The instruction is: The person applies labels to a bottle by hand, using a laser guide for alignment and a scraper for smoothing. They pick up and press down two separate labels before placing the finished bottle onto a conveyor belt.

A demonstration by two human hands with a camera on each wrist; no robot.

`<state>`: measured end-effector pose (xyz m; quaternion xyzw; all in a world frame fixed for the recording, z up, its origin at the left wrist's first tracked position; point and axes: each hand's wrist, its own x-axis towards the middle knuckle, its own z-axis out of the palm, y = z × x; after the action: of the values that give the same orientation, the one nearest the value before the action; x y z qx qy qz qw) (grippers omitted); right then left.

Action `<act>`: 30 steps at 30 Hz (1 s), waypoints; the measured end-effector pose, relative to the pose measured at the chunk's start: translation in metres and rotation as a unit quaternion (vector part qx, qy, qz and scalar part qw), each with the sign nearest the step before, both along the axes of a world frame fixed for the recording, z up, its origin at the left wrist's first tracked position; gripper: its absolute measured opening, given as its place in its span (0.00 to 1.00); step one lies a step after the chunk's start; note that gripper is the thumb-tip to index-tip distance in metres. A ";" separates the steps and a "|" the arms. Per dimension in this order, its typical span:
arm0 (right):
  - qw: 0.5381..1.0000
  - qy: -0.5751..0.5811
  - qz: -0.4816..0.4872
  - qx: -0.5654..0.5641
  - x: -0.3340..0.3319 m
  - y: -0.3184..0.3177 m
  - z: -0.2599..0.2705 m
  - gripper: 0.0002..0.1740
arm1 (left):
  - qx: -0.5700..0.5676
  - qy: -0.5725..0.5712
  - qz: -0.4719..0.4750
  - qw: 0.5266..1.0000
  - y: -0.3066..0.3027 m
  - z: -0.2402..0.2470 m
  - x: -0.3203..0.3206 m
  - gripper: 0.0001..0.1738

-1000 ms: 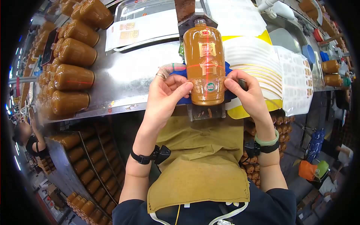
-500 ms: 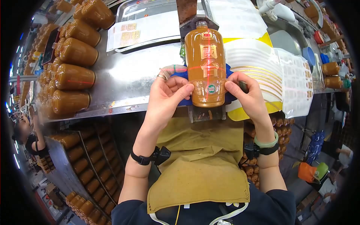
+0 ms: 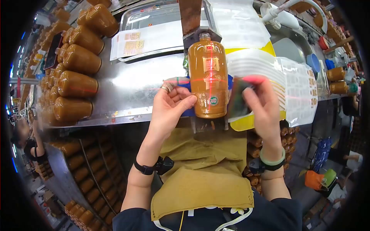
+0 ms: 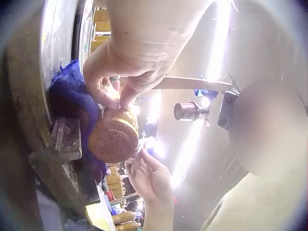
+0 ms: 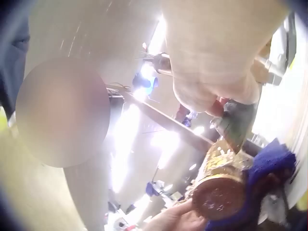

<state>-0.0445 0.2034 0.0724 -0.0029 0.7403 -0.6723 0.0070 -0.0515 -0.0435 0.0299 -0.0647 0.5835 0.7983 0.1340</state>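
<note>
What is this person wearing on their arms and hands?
Dark short sleeves cover the upper arms. Each wrist has a black strap with a small dark camera. The right wrist adds a pale green bangle. The left hand has a silvery ring and what looks like a finger wrap; no gloves.

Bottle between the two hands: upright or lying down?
Lying down. The bottle has its round base facing the apron, neck pointing away, with blue cloth under its body.

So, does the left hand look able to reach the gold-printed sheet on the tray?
Probably yes: only bare metal tabletop shows between the left hand and the sheet, though the hand would first have to leave the bottle.
</note>
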 end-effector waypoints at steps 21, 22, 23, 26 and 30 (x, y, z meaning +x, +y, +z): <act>0.949 0.186 0.039 0.253 -0.002 -0.027 -0.021 0.68 | -0.472 0.348 -0.031 0.809 0.016 -0.023 0.047 0.51; 0.958 0.153 0.053 0.237 -0.001 -0.023 -0.012 0.64 | -0.493 0.359 -0.043 0.791 0.018 -0.021 0.047 0.51; 0.966 0.120 0.065 0.221 0.000 -0.019 -0.002 0.60 | -0.491 0.363 -0.048 0.790 0.020 -0.021 0.045 0.51; 0.948 0.150 0.054 0.274 0.000 -0.020 0.014 0.55 | -0.483 0.386 -0.041 0.785 0.030 -0.020 0.041 0.50; 0.939 0.183 0.061 0.283 0.002 -0.025 0.003 0.58 | -0.398 0.422 0.097 0.809 0.036 -0.009 0.029 0.48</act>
<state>-0.0430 0.1788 0.0751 -0.1691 0.8870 -0.4209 -0.0866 -0.0223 -0.0071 0.0206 0.1746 0.8402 0.4535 -0.2409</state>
